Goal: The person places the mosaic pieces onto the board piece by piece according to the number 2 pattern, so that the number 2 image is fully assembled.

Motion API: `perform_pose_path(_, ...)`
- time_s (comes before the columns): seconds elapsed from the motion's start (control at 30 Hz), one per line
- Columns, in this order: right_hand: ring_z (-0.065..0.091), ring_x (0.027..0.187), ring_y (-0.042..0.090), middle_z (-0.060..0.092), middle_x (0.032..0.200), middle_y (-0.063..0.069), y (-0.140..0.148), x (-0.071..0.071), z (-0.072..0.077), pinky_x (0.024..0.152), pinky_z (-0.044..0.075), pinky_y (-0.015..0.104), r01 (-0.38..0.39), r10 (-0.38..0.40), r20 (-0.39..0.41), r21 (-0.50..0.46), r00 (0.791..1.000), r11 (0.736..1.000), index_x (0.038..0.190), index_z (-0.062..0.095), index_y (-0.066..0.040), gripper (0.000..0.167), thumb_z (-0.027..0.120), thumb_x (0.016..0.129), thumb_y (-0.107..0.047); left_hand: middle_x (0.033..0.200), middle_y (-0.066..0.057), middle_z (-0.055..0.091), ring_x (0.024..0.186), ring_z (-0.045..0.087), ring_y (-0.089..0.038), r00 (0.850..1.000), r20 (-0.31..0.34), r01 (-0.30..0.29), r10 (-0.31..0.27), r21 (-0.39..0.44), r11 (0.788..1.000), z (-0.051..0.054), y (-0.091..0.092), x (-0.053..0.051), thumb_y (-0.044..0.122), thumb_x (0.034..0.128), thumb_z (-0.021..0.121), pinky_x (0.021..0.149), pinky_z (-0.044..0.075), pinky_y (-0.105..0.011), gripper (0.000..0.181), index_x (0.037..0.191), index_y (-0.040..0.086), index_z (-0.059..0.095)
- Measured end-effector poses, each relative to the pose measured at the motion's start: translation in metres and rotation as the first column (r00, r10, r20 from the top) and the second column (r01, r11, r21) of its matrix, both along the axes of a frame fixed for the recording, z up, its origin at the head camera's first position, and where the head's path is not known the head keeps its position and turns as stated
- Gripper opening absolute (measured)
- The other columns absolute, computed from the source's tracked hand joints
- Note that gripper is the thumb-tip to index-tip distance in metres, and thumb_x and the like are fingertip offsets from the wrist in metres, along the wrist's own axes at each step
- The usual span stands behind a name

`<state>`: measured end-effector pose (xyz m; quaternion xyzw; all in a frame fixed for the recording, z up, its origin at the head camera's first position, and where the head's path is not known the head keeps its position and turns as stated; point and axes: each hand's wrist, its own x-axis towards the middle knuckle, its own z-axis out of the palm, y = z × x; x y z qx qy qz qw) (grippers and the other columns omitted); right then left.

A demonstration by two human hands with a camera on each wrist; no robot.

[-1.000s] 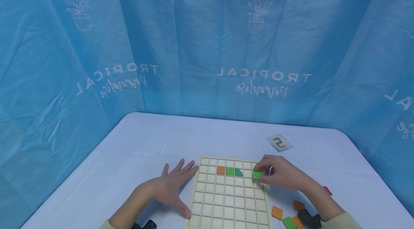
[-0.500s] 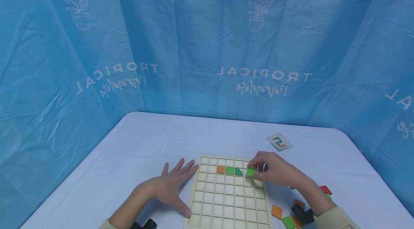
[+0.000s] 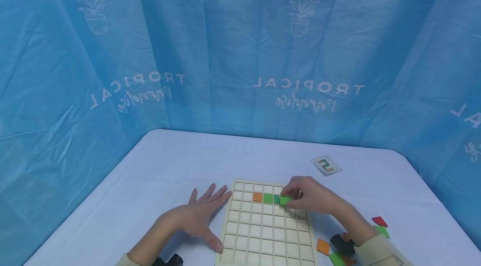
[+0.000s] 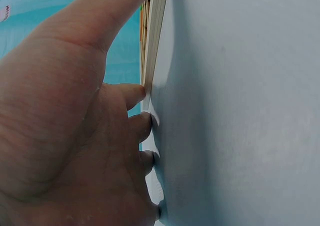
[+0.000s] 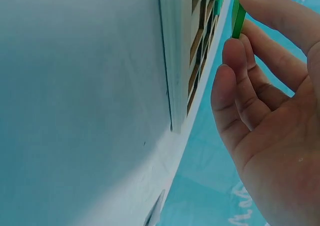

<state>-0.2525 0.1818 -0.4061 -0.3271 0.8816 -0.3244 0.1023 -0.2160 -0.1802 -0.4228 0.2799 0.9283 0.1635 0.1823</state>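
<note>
Light green tile [image 3: 284, 201] is pinched between thumb and fingers of the right hand [image 3: 313, 195], over the far part of the gridded board [image 3: 255, 232], right beside the dark green piece [image 3: 277, 199]. Left hand [image 3: 197, 218] grasps nothing, fingers spread, at the board's left edge. Lettering on the blue curtain [image 3: 233, 49] reads "TROPICAL paradise", mirror-reversed, repeated; the rightmost repeat is cut off. Printed card [image 3: 326, 165], beyond the board, shows a coloured figure on a grid.
</note>
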Motion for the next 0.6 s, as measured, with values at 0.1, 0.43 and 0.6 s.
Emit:
perform_pose_path(0.1,0.060,0.078,0.010,0.062,0.090,-0.004,-0.005,0.000,-0.001,0.069,0.052,0.028,-0.024,0.025,0.028,-0.009,0.999,1.000,0.104,0.073,-0.013,0.023,0.077,0.083,-0.019,0.161,0.000,0.002,0.144,-0.008,-0.033,1.000,-0.001,0.005,-0.005,0.006,1.000,0.001,0.000,0.000,0.078,0.0541,0.073,0.102,-0.011,-0.069,0.130,0.156,0.026,0.011)
perform_pose_path(0.43,0.059,0.075,0.008,0.062,0.086,-0.006,-0.012,0.003,-0.005,0.066,0.052,0.027,-0.027,0.026,0.033,0.025,0.999,0.999,0.100,0.075,-0.017,0.024,0.082,0.077,-0.023,0.161,0.000,0.002,0.144,-0.007,-0.033,1.000,-0.010,0.012,-0.012,0.001,1.000,0.002,-0.001,0.001,0.077,0.0552,0.073,0.102,-0.010,-0.070,0.129,0.156,0.025,0.012)
perform_pose_path(0.6,0.059,0.075,0.008,0.062,0.086,-0.007,-0.015,0.004,-0.005,0.067,0.052,0.026,-0.031,0.030,0.039,0.030,0.999,0.999,0.099,0.075,-0.018,0.024,0.082,0.077,-0.022,0.161,0.000,0.002,0.144,-0.007,-0.033,1.000,-0.013,0.010,-0.010,-0.002,1.000,0.003,0.000,0.002,0.077,0.0552,0.073,0.102,-0.010,-0.069,0.129,0.156,0.024,0.012)
